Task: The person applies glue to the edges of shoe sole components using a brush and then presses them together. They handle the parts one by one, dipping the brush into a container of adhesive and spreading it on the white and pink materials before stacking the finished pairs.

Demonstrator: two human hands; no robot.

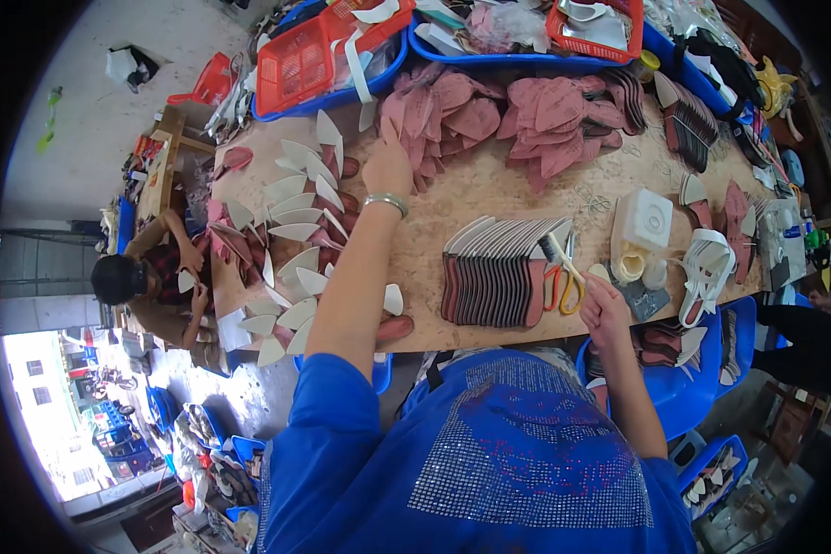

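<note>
Stretched forward, my left hand [388, 169] reaches the left edge of a pile of pink sole-shaped pieces [443, 115]. Its index finger points away from me, and the other fingers are partly hidden; nothing shows in it. My right hand [606, 309] is closed round the pale handle of a small brush [563, 261], whose dark bristles are beside a row of insoles. These stacked insoles [494, 286], dark with pale pointed tips, stand on edge close to my body. Scissors [571, 295] with yellow and orange handles lie under the brush.
White-tipped pieces [295, 217] spread across the table's left side. A second pink pile [559, 125] lies at the back. At right stand a white container [642, 219] and white straps [706, 272]. Blue bins [669, 397] flank the table. A co-worker [157, 277] sits at left.
</note>
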